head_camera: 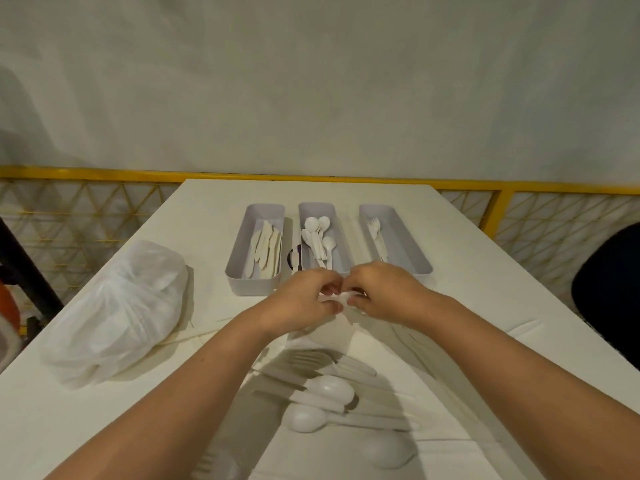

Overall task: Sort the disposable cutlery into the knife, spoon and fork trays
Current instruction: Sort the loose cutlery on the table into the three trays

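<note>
Three grey trays stand side by side at the table's middle: the left tray [239, 247] holds knives, the middle tray [338, 247] holds spoons, the right tray [405, 240] holds forks. My left hand [304, 303] and my right hand [384, 292] meet just in front of the trays. Both pinch a small white wrapped piece [341, 299]; what it is cannot be told. Under my forearms lies a pile of loose white cutlery [329, 393] with spoons, forks and knives.
A crumpled white plastic bag [117, 313] sits at the table's left. A dark chair [609, 282] stands beyond the right table edge. A yellow lattice railing [69, 216] runs behind the table.
</note>
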A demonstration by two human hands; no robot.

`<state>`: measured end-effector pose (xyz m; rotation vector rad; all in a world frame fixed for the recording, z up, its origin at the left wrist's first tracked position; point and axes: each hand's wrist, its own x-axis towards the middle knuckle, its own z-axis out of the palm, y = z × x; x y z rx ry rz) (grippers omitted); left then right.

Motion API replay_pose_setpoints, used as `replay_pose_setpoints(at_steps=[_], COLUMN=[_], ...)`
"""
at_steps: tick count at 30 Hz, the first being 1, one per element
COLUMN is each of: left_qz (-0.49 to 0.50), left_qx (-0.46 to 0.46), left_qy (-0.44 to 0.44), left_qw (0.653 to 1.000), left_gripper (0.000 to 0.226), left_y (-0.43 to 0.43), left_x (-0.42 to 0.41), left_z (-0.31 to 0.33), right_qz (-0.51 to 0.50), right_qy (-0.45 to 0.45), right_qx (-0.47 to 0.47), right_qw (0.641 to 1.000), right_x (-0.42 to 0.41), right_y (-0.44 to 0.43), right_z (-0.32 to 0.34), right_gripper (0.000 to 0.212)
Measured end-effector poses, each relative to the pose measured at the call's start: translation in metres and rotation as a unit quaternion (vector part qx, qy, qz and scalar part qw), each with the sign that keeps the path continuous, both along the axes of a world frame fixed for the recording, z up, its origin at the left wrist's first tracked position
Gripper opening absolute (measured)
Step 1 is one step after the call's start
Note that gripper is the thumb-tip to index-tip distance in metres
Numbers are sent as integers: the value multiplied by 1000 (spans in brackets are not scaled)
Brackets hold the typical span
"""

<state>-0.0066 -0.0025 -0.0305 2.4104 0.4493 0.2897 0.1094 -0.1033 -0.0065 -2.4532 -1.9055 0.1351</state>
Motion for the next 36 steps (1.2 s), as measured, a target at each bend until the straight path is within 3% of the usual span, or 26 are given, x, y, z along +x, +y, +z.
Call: replay_pose_setpoints(at_steps=[2,5,9,11,15,19,21,24,27,33,36], left_qz=[-4,8,46,65,92,102,103,102,95,102,108], left_qx=[1,-21,-55,-65,-93,-108,-110,-126,-149,-184,-204], left_qy=[-13,-16,-35,-55,-110,-127,-133,-139,-138,-150,-155], left_qw=[1000,1000,997,994,985,981,980,977,975,966,960], left_gripper=[6,17,20,19,30,31,35,34,26,20,20], left_y=[-2,0,7,11,14,13,11,9,11,13,12], left_x=[1,2,-5,-8,-8,-3,-2,-1,0,0,0], left_z=[2,1,-4,-8,-9,-6,-5,-4,-5,-6,-6], right_qz=[-1,-4,-27,-32,50,77,79,95,93,67,60], right_qy=[17,27,11,26,130,155,128,95,74,112,130], right_qx=[33,92,156,161,44,-64,-75,-57,-36,-75,-92], right_qw=[999,995,987,986,989,983,986,989,992,989,985], right_x=[0,0,-2,-3,-8,-21,-26,-29,-30,-28,-27], right_y=[0,-4,-16,-21,-24,-21,-19,-19,-20,-22,-23], right_z=[7,11,5,0,-13,-28,-32,-33,-39,-41,-40], right_gripper=[16,20,44,31,4,24,26,12,32,11,18])
